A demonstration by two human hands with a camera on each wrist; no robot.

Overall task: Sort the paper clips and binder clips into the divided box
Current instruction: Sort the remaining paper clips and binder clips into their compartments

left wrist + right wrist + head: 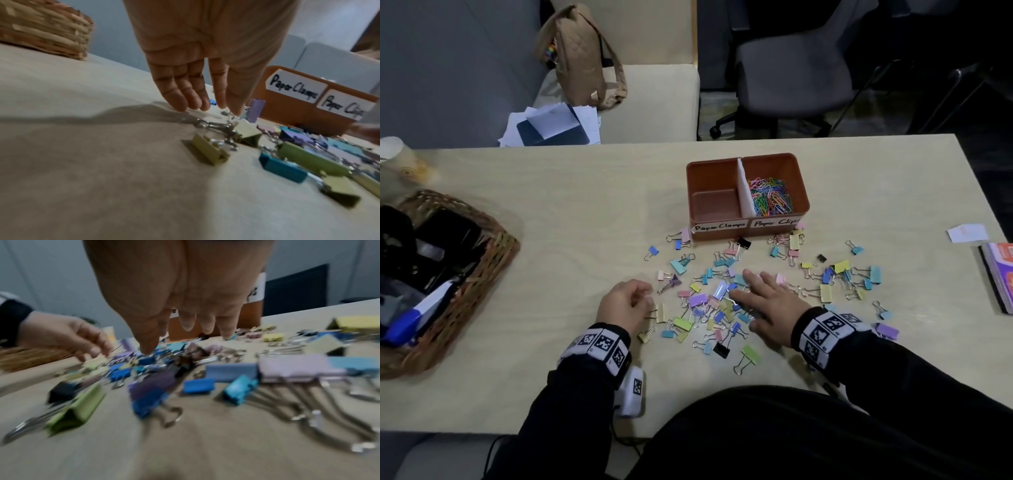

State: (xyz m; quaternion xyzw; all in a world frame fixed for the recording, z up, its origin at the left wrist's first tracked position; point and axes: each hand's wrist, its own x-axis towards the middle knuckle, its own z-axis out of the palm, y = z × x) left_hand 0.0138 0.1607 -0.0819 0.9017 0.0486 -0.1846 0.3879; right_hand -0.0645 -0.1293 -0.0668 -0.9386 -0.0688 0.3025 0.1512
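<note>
On the worktop (551, 240) right in front of you, the binder clips (722, 301) are scattered in a loose pile, touching the front of the divided box (748, 192) at its far edge. Paper clips (772, 197) already fill the right compartment, labelled "Paper Clips"; the left one, labelled "Paper Clamps", looks bare, so I'd say the binder clip half of the job is what's left.

Your right hand (767, 301) is spread flat over the middle of the pile, fingers straight, holding nothing that I can see. Your left hand (625, 305) hovers at the pile's left edge with fingers loosely curled, tips just above a yellowish clip (245, 134), also with no grip yet.

My advice: don't pick singles. Rake a bunch together with both hands, cup them, and drop them left of the white divider. Watch the wire handles, they look tangled and could drag extras along or spill some into the paper clip side. Sweep up the outliers to your right last.
</note>
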